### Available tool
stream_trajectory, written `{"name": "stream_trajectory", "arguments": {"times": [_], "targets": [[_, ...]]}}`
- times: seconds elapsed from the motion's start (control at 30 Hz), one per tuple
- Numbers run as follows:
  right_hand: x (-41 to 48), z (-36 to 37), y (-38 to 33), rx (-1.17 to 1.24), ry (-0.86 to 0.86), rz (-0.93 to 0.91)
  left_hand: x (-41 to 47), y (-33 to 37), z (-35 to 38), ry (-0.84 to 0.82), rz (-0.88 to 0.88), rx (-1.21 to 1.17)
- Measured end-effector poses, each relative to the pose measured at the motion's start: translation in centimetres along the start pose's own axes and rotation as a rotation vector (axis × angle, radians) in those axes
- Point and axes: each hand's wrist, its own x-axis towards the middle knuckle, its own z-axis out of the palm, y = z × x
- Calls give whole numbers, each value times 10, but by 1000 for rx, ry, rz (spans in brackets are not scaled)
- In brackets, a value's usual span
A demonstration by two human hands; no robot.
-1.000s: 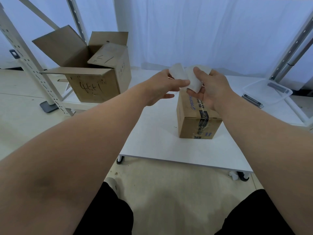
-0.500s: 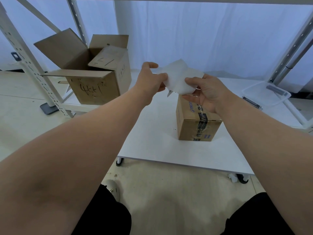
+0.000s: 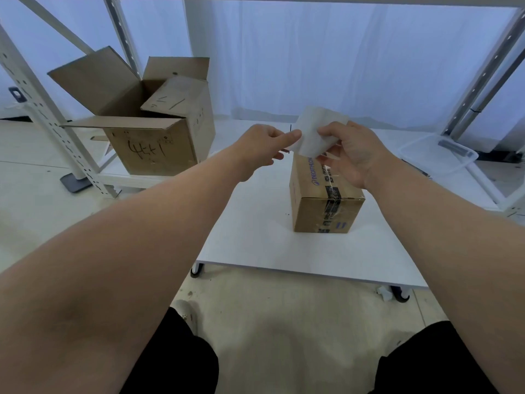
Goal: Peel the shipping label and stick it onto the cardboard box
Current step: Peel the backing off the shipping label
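A small taped cardboard box point(image 3: 321, 206) with printed markings stands on the low white table point(image 3: 255, 223). Just above its far end I hold a white shipping label point(image 3: 315, 129), its blank side toward me. My left hand point(image 3: 264, 146) pinches the label's left edge between thumb and forefinger. My right hand point(image 3: 352, 152) grips the label's right side, thumb on top. I cannot tell whether label and backing are separated; a thin dark edge shows by my left fingertips.
A larger open cardboard box point(image 3: 147, 129) with handwriting sits on a rack shelf at left. White slotted rack posts point(image 3: 42, 115) rise at left and right. A clear plastic tray point(image 3: 437, 155) lies at right. My knees are at the bottom edge.
The label was curled and spread wide between my hands; now it is held flatter and closer together. My left hand has moved right toward the right hand, above the small box.
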Motion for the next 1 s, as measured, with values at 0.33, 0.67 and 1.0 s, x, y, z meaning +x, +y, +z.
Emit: {"name": "stream_trajectory", "arguments": {"times": [0.33, 0.67, 1.0], "targets": [[-6, 5, -2, 23, -13, -8, 3, 5, 11, 67, -84, -261], [-13, -3, -2, -305, -159, -52, 4, 11, 20, 105, 48, -293], [-18, -10, -13, -178, 124, -118, 4, 22, 30, 86, 133, -219]]}}
